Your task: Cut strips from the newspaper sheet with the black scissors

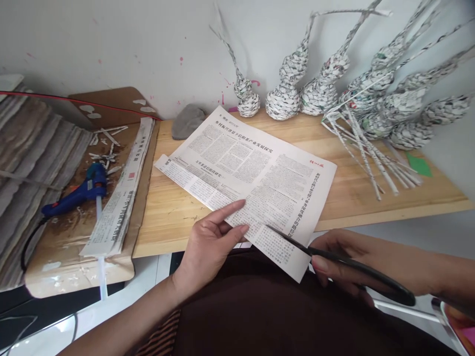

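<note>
A printed newspaper sheet (252,163) lies slanted over the table's front edge, its near corner hanging above my lap. Along its near side runs a narrow strip (208,191) of larger print; whether it is folded over or a separate layer I cannot tell. My left hand (208,242) pinches this near edge, thumb and index finger on the paper. Black scissors (365,269) are gripped in my right hand (345,257), a thin dark blade pointing left across the paper along the strip's line. Part of the scissors is hidden by the fingers and paper.
Several woven paper gourds (284,99) stand along the wall, with rolled paper sticks (363,148) at the right. A grey cloth (188,121) lies behind the sheet. Left are a blue glue gun (87,190), cut newspaper strips (122,198) on cardboard (48,272), and stacked newspapers (33,163).
</note>
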{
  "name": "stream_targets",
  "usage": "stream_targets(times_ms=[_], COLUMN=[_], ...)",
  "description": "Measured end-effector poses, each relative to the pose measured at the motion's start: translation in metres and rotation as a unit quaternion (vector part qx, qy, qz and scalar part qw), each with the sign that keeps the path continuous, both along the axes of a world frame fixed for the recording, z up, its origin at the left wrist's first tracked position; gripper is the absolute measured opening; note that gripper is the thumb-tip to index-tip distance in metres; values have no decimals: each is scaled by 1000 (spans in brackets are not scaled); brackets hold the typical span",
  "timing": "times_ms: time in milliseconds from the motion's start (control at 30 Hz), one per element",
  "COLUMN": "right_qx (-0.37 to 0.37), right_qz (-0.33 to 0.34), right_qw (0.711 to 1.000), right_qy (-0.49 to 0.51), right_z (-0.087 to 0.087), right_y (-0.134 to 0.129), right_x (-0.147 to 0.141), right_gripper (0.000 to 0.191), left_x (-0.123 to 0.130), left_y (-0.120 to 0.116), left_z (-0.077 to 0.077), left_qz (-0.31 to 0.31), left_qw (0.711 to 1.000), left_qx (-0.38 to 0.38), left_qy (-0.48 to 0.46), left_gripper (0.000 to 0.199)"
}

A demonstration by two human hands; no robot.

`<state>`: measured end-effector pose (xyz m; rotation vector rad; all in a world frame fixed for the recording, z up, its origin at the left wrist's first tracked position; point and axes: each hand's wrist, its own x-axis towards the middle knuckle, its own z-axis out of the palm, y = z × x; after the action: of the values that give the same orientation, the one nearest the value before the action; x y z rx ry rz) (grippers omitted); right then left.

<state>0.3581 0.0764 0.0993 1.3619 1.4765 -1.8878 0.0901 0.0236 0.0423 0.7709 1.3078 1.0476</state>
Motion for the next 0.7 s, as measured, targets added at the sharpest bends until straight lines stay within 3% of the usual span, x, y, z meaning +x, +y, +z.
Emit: stream_targets(times_ms=[200,467,700], right_qx=[-12,-2,30], right_qz=[8,-1,22], right_qw=[1000,996,994], right_qy=[-8,84,99], right_z=[9,-3,-6], right_y=[9,12,12], right_x=[-4,-28,-25], right_gripper=[63,58,60], left_x=[-2,-5,-9], left_y=[-1,-2,-1], left_z=[2,-3,2], left_qz=[-17,-11,-17], left_qw=[999,999,999], left_qx=[6,-7,-4], left_qy=[38,-47,-47], left_gripper=[53,57,58])
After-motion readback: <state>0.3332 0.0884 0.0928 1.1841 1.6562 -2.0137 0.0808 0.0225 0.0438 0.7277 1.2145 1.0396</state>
